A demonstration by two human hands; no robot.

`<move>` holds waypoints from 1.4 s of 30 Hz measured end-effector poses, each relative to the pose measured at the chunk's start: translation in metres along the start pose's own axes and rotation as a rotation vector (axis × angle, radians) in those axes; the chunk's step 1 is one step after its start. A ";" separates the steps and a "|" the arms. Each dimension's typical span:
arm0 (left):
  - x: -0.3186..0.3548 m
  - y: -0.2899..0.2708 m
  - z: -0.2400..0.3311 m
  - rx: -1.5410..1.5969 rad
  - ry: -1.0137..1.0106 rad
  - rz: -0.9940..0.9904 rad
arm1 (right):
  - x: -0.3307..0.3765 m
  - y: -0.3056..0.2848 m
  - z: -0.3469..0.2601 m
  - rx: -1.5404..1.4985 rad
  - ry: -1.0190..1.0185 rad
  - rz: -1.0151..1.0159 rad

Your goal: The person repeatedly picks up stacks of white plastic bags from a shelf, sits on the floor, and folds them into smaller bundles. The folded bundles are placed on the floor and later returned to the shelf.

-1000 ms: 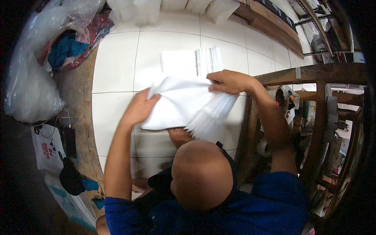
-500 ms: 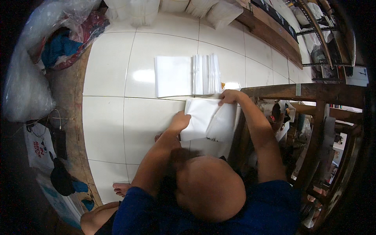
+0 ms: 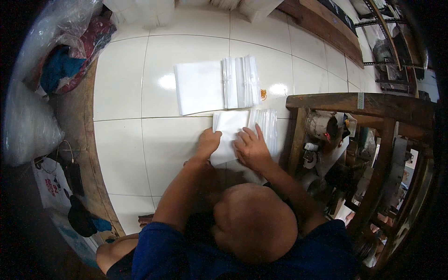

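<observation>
A near stack of thin white sheets, perhaps plastic bags [image 3: 229,120], lies on the tiled floor in front of me, its right part fanned into layered edges. My left hand [image 3: 208,142] is closed on the stack's left edge, thumb on top. Across the middle of the same stack rests my right hand [image 3: 252,147], fingers spread over the line where the layered edges begin. Just beyond is a far stack of the same white sheets [image 3: 199,87], with folded or layered strips along its right side. Neither hand touches it.
Small orange-yellow bands [image 3: 263,94] lie right of the far stack. A wooden frame [image 3: 322,100] with cluttered shelves stands close on my right. Plastic-wrapped bundles [image 3: 35,123] and a wooden board edge [image 3: 88,116] line the left. White bundles [image 3: 259,8] stand at the back.
My right hand has left the stack's far right corner and come nearer, now lying spread on its middle. My left hand still grips the left edge, shifted slightly left in view.
</observation>
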State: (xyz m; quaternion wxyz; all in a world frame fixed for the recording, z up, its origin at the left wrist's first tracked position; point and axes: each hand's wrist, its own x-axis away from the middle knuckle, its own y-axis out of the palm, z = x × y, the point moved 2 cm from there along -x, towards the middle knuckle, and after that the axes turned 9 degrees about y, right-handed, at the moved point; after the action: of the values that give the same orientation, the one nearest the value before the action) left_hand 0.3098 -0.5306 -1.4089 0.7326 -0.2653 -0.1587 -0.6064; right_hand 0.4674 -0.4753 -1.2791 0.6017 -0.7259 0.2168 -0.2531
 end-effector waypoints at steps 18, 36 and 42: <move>0.057 -0.044 0.063 -0.590 0.593 0.556 | 0.007 0.037 0.009 0.196 0.030 -0.127; 0.027 0.029 0.020 -0.611 0.541 0.144 | -0.033 0.056 0.013 0.160 -0.001 -0.412; 0.014 0.020 -0.021 -0.898 0.924 -0.237 | -0.092 0.057 -0.032 0.134 -0.109 -0.673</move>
State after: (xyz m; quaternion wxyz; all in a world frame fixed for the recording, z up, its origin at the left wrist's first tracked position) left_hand 0.3306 -0.5518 -1.4220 0.4714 -0.2384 0.4130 -0.7418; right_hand 0.3750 -0.4531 -1.3404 0.5414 -0.7281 -0.0841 -0.4120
